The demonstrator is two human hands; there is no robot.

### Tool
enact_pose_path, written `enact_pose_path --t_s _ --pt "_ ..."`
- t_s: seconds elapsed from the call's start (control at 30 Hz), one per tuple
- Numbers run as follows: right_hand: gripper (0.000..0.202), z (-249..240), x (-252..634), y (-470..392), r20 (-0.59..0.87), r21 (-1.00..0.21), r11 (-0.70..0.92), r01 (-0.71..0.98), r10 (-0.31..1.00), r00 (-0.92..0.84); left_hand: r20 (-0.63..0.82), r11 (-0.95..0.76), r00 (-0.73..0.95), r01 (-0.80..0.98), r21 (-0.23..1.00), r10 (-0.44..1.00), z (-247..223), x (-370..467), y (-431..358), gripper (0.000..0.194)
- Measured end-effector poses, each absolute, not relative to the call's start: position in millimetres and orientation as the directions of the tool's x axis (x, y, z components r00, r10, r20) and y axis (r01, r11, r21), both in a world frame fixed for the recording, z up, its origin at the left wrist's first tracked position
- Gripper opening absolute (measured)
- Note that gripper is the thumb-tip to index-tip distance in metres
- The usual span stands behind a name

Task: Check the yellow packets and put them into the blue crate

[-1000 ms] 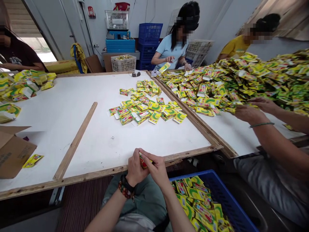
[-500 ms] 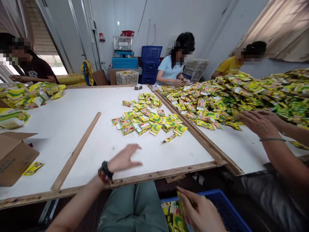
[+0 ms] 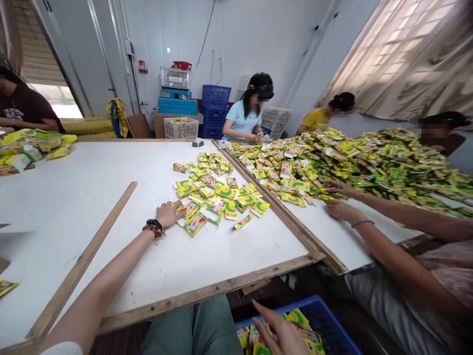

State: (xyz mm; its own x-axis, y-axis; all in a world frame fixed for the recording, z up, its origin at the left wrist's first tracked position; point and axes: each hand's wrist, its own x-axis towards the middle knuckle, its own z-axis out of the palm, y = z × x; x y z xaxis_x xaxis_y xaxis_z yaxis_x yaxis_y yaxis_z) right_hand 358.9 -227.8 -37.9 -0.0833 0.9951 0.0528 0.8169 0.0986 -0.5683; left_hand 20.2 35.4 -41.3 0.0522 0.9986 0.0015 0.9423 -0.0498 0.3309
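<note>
The left arm has been stretched, palm down, to yellow packets beyond the blue crate; the left hand's grip cannot be told. Above the crate, the right hand is now seen emptied, fingers parted.

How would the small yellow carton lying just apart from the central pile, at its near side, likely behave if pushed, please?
The yellow carton would probably slide rather than roll, being flat-sided on a smooth-looking white tabletop. White flaps among the neighbouring cartons look like thin card, so it may dent and is probably light, contents unseen.
</note>
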Motion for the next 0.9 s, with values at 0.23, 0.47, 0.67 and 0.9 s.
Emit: enact_pose_path --t_s 0.23,0.47,0.67,0.9 --pt "0.046 -31 275 -136 0.315 -0.538 0.336 0.773 0.931 -0.186 -0.008 -0.349 0.362 0.904 0.247 0.932 -52 41 -87 0.055" --pt "0.062 -11 223 -83 0.308 -0.716 0.466 0.52 0.879 -0.364 0.159 -0.37 0.34 0.75 0.548 0.927 -27 47 -124 0.073" --pt "0.055 -14 234 -116 0.098 -0.994 0.105 0.009 0.952 -0.289 0.317 -0.478 0.358 0.677 0.56 0.878 0 62 -158 0.075" --pt "0.03 -13 250 -154 0.089 -0.983 0.056 -0.175 0.979 -0.184 0.494 -0.48 0.155 0.596 0.644 0.855 -25 73 -174 0.071"
